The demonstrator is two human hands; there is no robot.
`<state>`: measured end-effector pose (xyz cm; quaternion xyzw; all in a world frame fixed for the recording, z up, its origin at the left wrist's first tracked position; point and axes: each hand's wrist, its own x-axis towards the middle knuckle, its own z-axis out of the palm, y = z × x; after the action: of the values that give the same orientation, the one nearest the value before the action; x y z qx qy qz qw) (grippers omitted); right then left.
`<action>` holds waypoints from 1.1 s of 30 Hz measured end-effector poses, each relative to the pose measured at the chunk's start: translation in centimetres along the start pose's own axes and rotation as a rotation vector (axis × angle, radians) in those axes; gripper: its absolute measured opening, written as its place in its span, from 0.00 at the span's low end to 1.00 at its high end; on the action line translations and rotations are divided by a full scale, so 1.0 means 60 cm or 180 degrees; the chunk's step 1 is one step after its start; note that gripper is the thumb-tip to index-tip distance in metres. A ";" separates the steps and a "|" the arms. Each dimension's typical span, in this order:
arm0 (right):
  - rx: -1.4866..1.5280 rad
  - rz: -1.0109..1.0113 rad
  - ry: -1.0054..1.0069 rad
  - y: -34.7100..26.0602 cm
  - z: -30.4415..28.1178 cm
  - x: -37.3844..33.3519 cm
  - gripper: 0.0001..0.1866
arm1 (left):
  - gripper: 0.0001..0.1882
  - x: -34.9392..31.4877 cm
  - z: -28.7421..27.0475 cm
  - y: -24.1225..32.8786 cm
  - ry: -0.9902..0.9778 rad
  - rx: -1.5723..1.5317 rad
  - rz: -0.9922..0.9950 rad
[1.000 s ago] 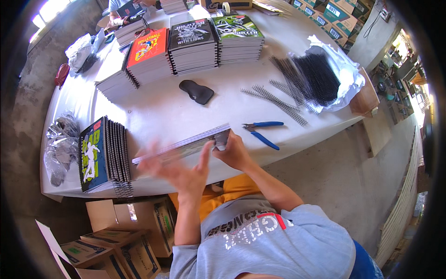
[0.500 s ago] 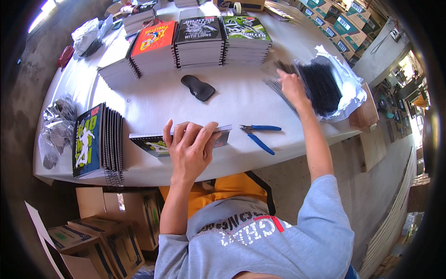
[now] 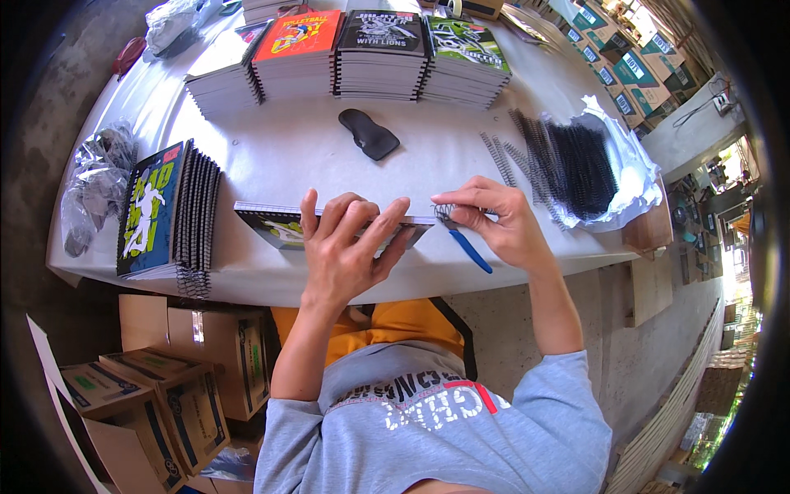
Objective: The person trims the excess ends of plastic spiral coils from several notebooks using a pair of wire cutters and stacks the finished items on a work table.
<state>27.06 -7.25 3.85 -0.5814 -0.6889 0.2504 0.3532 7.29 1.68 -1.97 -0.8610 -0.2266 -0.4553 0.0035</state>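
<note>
My left hand (image 3: 350,243) is closed on a notebook (image 3: 276,226), which stands tilted on its long edge near the table's front. The white page edge faces up, and the fingers hide its middle. At the notebook's right end, my right hand (image 3: 502,224) pinches a black spiral binding coil (image 3: 439,211), much of it hidden by the fingers. Below that hand lies a pair of cutting pliers (image 3: 471,252) with blue handles, partly covered. A pile of black spiral coils (image 3: 580,169) rests on white plastic to the right, with a few loose coils (image 3: 498,158) beside it.
Spiral-bound notebooks (image 3: 152,214) stand at the left beside crumpled clear plastic (image 3: 97,181). Stacks of unbound-looking books (image 3: 383,70) line the far side. A dark, curved flat object (image 3: 370,136) lies mid-table. Cardboard boxes (image 3: 164,395) sit below the table's left front edge (image 3: 247,288).
My right hand has come back from the coil pile to the notebook's right end with a coil. The left hand keeps hold of the notebook. The view has shifted slightly.
</note>
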 end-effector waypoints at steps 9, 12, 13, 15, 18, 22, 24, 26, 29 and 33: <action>0.0389 -0.0344 0.0291 -0.002 0.011 0.007 0.08 | 0.22 0.007 -0.005 0.012 -0.0041 -0.0046 -0.0193; 0.0530 0.0147 -0.0141 -0.006 0.006 0.010 0.08 | 0.23 0.009 -0.002 0.018 0.0064 0.0126 -0.0302; 0.0707 0.0227 -0.0046 -0.004 0.009 0.011 0.09 | 0.22 0.009 0.002 0.019 0.0103 0.0111 -0.0349; 0.0881 0.0312 0.0045 0.001 0.016 0.012 0.10 | 0.21 0.007 0.004 0.021 0.0142 0.0092 -0.0402; 0.1405 0.0309 0.0120 0.013 0.028 0.013 0.10 | 0.18 0.006 0.004 0.022 0.0068 0.0053 -0.0451; 0.1424 0.0348 0.0088 0.011 0.032 0.013 0.10 | 0.16 0.002 0.004 0.022 0.0152 0.0046 -0.0415; 0.1187 0.0256 0.0058 0.007 0.023 0.013 0.09 | 0.15 0.002 0.003 0.022 0.0174 0.0045 -0.0424; 0.0500 0.0011 -0.0125 0.003 0.007 0.014 0.09 | 0.14 0.007 -0.002 0.023 0.0186 -0.0037 -0.0508; -0.0243 -0.0668 -0.0122 0.006 -0.005 0.011 0.11 | 0.14 0.008 -0.001 0.024 0.0104 -0.0100 -0.0516; -0.0462 -0.0558 -0.0141 -0.015 0.000 0.006 0.11 | 0.17 0.006 -0.001 0.022 -0.0034 -0.0120 -0.0621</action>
<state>26.48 -7.09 4.61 -0.5373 -0.7610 0.1808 0.3154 7.93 0.59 -1.41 -0.8372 -0.3008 -0.4530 -0.0582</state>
